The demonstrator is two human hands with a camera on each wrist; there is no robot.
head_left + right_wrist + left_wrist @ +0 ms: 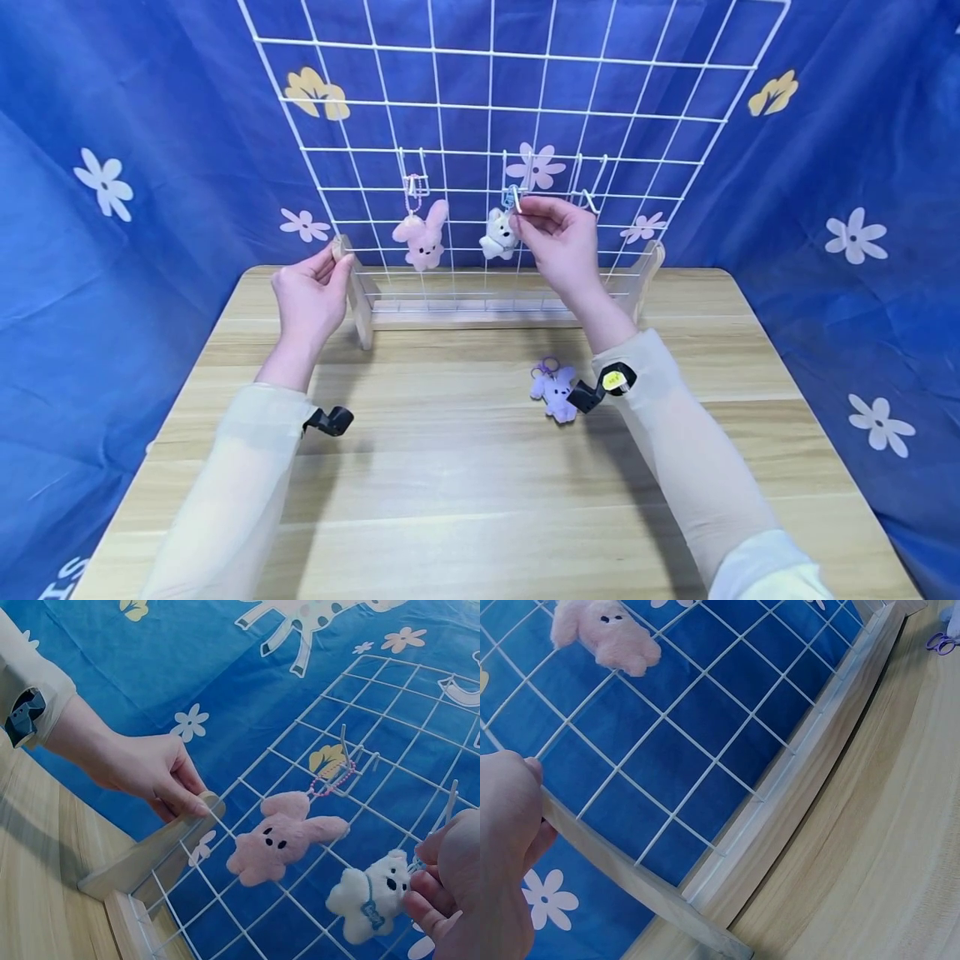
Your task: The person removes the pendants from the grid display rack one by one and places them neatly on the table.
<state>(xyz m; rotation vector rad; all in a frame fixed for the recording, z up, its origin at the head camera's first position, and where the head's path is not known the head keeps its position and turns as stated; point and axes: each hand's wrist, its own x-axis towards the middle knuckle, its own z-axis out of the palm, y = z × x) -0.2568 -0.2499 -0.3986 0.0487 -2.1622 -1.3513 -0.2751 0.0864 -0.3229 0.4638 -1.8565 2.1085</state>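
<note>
A white wire grid (465, 107) stands in a wooden base, and my left hand (309, 296) pinches the top of its left wooden upright (358, 300) between thumb and fingers. My right hand (564, 246) is up at the middle hook, pinching the blue chain at the head of a white plush bear keychain (496, 237). A blue bow shows on the bear's neck in the right wrist view. To its left, a pink plush bunny keychain (422, 243) hangs by a pink bead chain (334, 778) from another hook.
On the table (420, 467), a purple plush keychain (555, 390) lies in front of the base, partly under the right wrist's camera mount (600, 387). A third hook (588, 200) sits on the grid right of my right hand. Blue flowered cloth (847, 317) surrounds the table.
</note>
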